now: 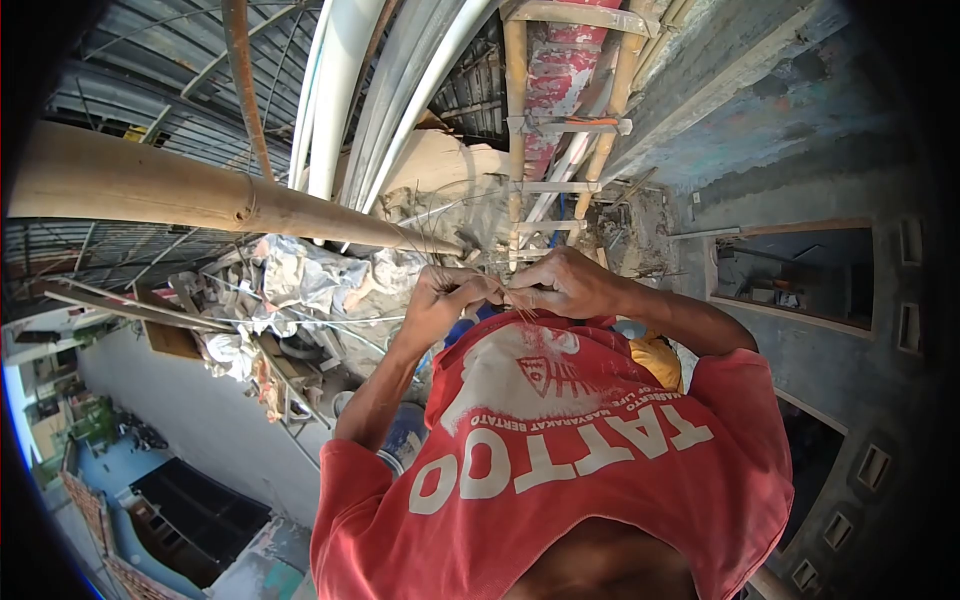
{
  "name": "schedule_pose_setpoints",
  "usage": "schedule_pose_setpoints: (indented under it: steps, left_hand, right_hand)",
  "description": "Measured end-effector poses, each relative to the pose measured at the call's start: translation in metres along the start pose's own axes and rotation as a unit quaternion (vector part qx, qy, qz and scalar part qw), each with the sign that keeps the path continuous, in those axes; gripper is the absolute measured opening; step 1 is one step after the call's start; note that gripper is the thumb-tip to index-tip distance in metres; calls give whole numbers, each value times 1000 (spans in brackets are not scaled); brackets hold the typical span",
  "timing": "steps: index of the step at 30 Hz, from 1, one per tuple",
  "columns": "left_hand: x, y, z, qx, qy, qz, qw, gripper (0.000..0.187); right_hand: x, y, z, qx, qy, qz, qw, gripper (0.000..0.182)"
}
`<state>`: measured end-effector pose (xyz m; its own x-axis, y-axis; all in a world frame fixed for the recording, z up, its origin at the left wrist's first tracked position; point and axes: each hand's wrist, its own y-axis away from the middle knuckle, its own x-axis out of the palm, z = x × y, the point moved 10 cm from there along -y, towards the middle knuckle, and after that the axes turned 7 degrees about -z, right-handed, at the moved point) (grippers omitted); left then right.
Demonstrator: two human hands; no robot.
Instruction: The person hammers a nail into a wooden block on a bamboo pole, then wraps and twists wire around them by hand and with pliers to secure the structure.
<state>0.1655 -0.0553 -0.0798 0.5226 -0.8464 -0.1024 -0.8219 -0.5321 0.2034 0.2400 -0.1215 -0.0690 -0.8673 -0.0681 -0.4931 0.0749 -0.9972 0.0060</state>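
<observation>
My left hand (448, 298) and my right hand (568, 284) meet in front of my chest, just above the hem of the red shirt (600, 490). Both have their fingers pinched together. Between the fingertips run thin brown wire-like strands (526, 311), with loose ends hanging over the shirt and others sticking up by the left hand. The exact point where each hand grips them is too small to make out.
A bamboo ladder (515, 150) rises ahead beside white pipes (345, 90). A thick bamboo pole (200, 190) crosses on the left, above crumpled sacks (310, 275). A bucket (405, 435) stands below my left forearm. A grey wall with a window opening (795, 275) is on the right.
</observation>
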Motion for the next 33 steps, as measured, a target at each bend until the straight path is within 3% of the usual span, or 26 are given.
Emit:
schedule_pose_setpoints:
  steps: [2, 4, 5, 6, 7, 9, 10, 12, 16, 18, 19, 24, 26, 28, 33]
  left_hand:
    - [3, -1, 34, -146, 181, -29, 972, 27]
    - [0, 0, 30, -125, 137, -31, 982, 27]
    - [-2, 1, 26, -94, 77, -25, 992, 27]
    - [-2, 0, 22, -64, 16, -19, 998, 26]
    - [-1, 0, 19, -65, 16, -17, 998, 26]
    - [3, 0, -7, 40, -58, 0, 997, 23]
    - [3, -1, -5, 40, -59, 1, 997, 23]
    - [-6, 3, -22, 169, -151, -63, 972, 18]
    - [-20, 15, -24, 172, -160, -148, 961, 25]
    - [-9, 31, -70, 364, -242, -147, 887, 35]
    - [-6, 33, -63, 384, -268, -116, 876, 35]
    - [-5, 35, -62, 346, -285, -100, 888, 31]
    - [-4, 33, -61, 336, -300, -93, 888, 29]
    - [5, 49, -78, 484, -332, -102, 803, 25]
    - [20, 50, -81, 470, -438, -43, 765, 24]
  right_hand:
    - [8, -1, -7, -7, -63, -6, 998, 40]
    - [5, -3, -9, -14, -124, -12, 992, 42]
    - [20, -2, -19, 81, -255, 81, 960, 43]
    - [33, 6, -20, 174, -377, 170, 894, 44]
    - [36, 14, -14, 227, -432, 214, 846, 44]
    - [38, 15, -11, 238, -425, 237, 841, 43]
    - [42, 18, -11, 248, -415, 261, 836, 41]
    - [49, 16, -19, 228, -414, 258, 842, 37]
    - [46, 12, -18, 217, -443, 240, 836, 34]
    - [47, 13, -14, 214, -450, 232, 836, 34]
    - [44, 11, -9, 197, -454, 220, 841, 35]
    - [34, 8, -3, 144, -385, 201, 889, 36]
    - [20, 1, 2, 63, -267, 148, 950, 38]
    - [13, 1, 6, 52, -227, 141, 962, 37]
    - [-3, -1, 12, -39, -145, 53, 987, 33]
